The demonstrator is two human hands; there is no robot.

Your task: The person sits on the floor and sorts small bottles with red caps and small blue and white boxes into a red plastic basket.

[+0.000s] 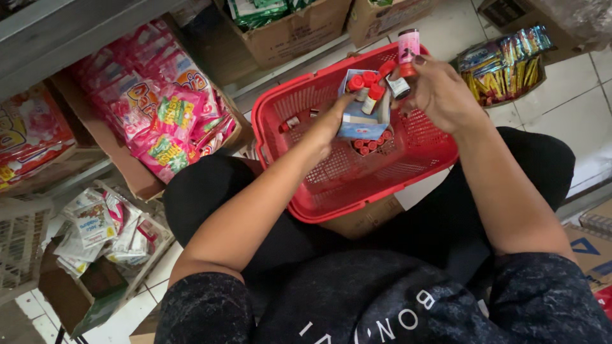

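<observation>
Item 1 — left hand (331, 124): our fingers are wrapped around a small blue-and-white carton (361, 113), holding it over the middle of the red basket (306, 102). The carton stands open at the top, with several red-capped little bottles (370, 86) poking above its rim.

Item 2 — right hand (440, 92): our fingers are closed on a pink-labelled bottle (408, 48), upright and raised above the far basket rim; further small bottles seem tucked in the same grip, though we cannot tell how many.

Item 3: red plastic basket, resting on our lap and tilted a little, its near edge against the knees. On its floor lie more loose red-capped bottles (373, 143) under the carton, with a few small pieces (293, 121) near the left wall. The rest of the basket floor is open mesh.

Item 4: cardboard box of pink snack packets (162, 108) just beside the basket's left rim, on the low shelf.

Item 5: tray of bright sachets (507, 60) on the tiled floor, right of the hands, near the basket's far corner.

Item 6: box of white packets (102, 229) at lower left.

Room to move: crowded on the left; bare white tile (574, 114) beyond the right knee.
</observation>
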